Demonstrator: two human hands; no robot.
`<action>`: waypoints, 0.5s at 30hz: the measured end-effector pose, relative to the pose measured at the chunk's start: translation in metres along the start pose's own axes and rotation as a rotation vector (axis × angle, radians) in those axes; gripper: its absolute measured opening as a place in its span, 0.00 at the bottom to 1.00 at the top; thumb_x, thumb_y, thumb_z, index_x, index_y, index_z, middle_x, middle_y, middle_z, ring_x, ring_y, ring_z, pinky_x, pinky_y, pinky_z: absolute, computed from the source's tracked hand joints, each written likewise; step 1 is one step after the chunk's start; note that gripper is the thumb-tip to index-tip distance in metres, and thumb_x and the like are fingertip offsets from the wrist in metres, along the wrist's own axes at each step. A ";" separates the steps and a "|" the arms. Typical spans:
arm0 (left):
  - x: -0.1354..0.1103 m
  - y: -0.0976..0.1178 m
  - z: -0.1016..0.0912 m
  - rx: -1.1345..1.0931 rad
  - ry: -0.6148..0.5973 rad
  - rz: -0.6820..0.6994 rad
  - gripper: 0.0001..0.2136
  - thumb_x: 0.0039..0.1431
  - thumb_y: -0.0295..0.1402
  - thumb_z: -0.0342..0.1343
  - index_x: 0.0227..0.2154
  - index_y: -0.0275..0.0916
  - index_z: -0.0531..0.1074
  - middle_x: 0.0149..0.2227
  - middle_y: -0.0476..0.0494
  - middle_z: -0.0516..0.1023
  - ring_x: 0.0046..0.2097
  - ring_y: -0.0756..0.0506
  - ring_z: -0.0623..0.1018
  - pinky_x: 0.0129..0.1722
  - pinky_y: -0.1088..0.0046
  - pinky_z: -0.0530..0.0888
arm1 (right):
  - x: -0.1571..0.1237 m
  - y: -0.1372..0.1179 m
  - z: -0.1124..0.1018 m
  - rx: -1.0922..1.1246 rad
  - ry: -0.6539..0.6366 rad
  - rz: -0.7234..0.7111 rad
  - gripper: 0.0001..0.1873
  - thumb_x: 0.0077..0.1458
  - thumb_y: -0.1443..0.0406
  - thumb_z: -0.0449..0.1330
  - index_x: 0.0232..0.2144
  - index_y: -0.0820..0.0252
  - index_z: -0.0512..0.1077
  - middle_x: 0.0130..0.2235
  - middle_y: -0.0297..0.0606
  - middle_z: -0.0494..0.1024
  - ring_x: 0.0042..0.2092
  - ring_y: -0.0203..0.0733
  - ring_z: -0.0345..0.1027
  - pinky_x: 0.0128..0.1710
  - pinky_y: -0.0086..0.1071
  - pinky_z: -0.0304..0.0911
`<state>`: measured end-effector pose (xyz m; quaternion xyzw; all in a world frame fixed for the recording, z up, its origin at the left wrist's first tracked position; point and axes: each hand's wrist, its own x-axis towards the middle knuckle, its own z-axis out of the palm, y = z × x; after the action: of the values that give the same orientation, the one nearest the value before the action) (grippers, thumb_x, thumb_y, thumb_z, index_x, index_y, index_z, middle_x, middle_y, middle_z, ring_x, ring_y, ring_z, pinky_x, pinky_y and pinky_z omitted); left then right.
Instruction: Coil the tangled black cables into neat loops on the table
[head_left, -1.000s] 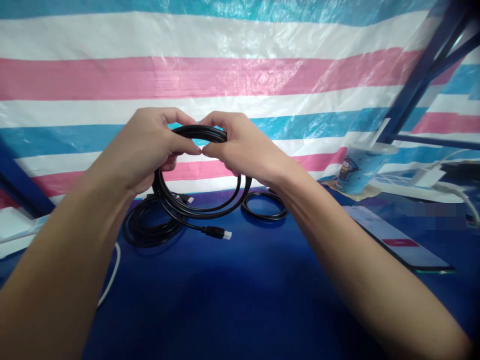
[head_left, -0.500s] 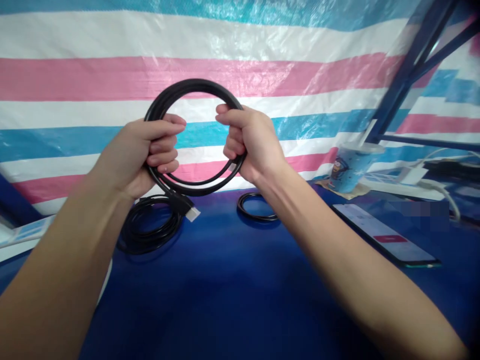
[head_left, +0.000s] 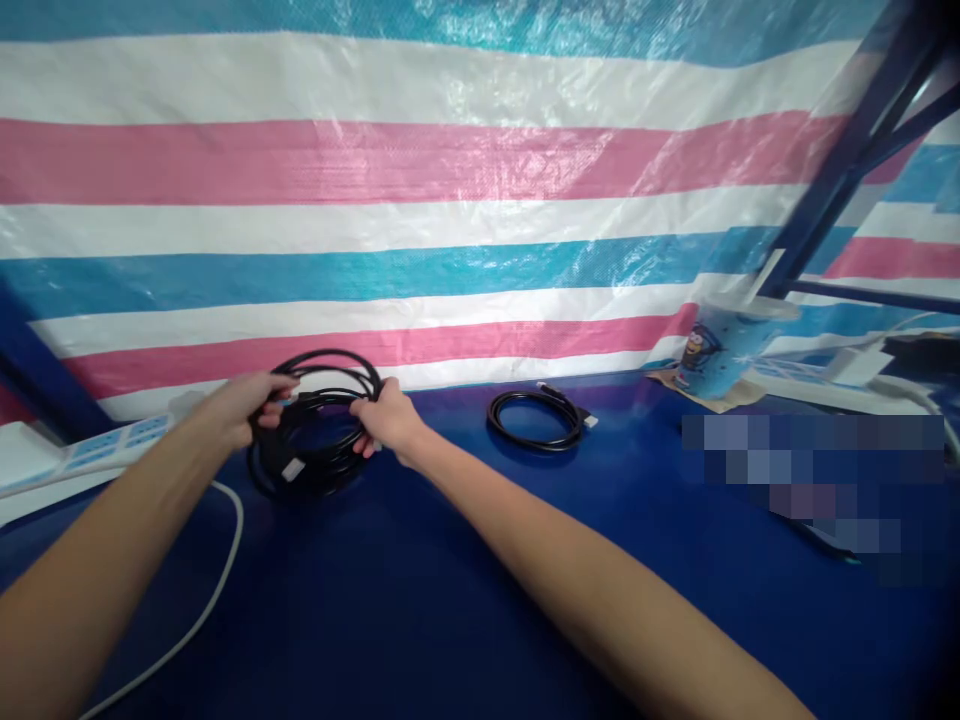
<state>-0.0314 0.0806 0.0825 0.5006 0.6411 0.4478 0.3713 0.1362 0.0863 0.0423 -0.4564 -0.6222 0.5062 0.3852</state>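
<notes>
Gripping one black cable coil (head_left: 315,400) from both sides, your left hand (head_left: 244,405) and right hand (head_left: 386,420) close on it above another coil (head_left: 300,475) on the blue table (head_left: 450,580); a third coil (head_left: 536,420) lies apart, near one cup (head_left: 720,350).

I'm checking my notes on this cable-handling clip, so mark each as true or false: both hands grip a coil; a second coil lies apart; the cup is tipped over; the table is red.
1. Both the left hand and right hand grip the black cable coil. True.
2. A smaller coil lies apart, untouched. True.
3. The blue cup is tipped over. False: it stands upright.
4. The table is red. False: blue.
</notes>
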 end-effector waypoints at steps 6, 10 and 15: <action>0.011 -0.053 -0.013 0.443 0.244 0.248 0.08 0.56 0.33 0.60 0.34 0.34 0.70 0.36 0.46 0.71 0.41 0.45 0.73 0.43 0.65 0.72 | -0.005 0.003 0.021 -0.585 0.145 -0.137 0.21 0.60 0.60 0.56 0.53 0.65 0.64 0.49 0.45 0.69 0.48 0.42 0.66 0.49 0.42 0.66; 0.021 -0.061 -0.015 0.542 0.123 0.302 0.13 0.55 0.33 0.61 0.43 0.36 0.72 0.45 0.42 0.74 0.51 0.41 0.71 0.55 0.55 0.66 | -0.007 0.017 0.015 -0.820 0.213 -0.217 0.20 0.61 0.59 0.56 0.52 0.65 0.65 0.53 0.46 0.66 0.52 0.44 0.64 0.50 0.43 0.65; 0.026 -0.077 -0.014 0.483 0.082 0.242 0.18 0.61 0.35 0.55 0.53 0.37 0.68 0.51 0.40 0.73 0.52 0.41 0.73 0.54 0.56 0.68 | -0.008 0.028 0.013 -0.959 0.285 -0.277 0.20 0.63 0.57 0.53 0.51 0.65 0.66 0.51 0.45 0.68 0.50 0.43 0.65 0.50 0.43 0.64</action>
<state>-0.0738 0.0961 0.0134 0.6291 0.6792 0.3430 0.1586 0.1312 0.0772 0.0125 -0.5592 -0.7803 0.0413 0.2769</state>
